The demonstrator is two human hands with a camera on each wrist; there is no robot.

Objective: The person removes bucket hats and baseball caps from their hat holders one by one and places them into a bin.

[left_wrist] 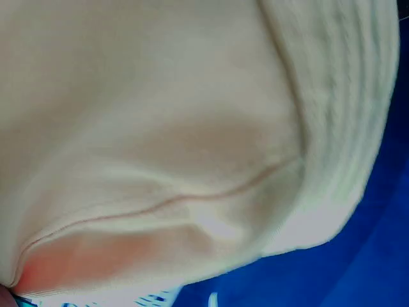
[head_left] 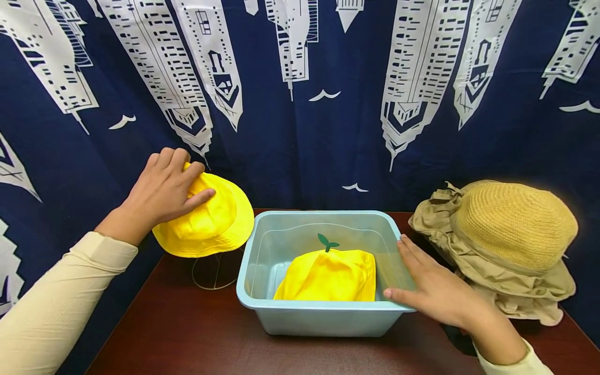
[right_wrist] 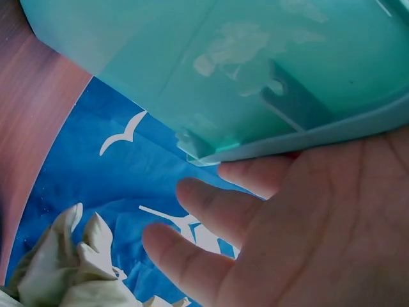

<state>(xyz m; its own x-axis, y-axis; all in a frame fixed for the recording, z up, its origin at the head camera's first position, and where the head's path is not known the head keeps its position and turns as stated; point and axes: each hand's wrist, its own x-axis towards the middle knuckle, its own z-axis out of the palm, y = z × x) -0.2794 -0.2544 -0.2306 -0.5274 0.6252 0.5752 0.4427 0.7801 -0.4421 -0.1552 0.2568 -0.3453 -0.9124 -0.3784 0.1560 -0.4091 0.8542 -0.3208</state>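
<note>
My left hand (head_left: 164,182) grips the crown of a yellow bucket hat (head_left: 211,219), its thumb pressed on the near side and its fingers over the top. A round wire stand (head_left: 214,284) shows just under that hat's brim. The hat's cloth and stitched brim (left_wrist: 339,115) fill the left wrist view, where they look pale. A second yellow hat (head_left: 333,276), topped by a green sprout, lies inside a light blue plastic bin (head_left: 323,317). My right hand (head_left: 440,286) rests on the bin's right rim, thumb at the front corner, fingers (right_wrist: 185,262) extended outside it.
A straw hat (head_left: 515,224) with a ruffled beige cloth brim sits right of the bin, behind my right hand. The dark red-brown table (head_left: 187,333) carries the bin and stand. A navy curtain (head_left: 300,135) with white building prints hangs directly behind.
</note>
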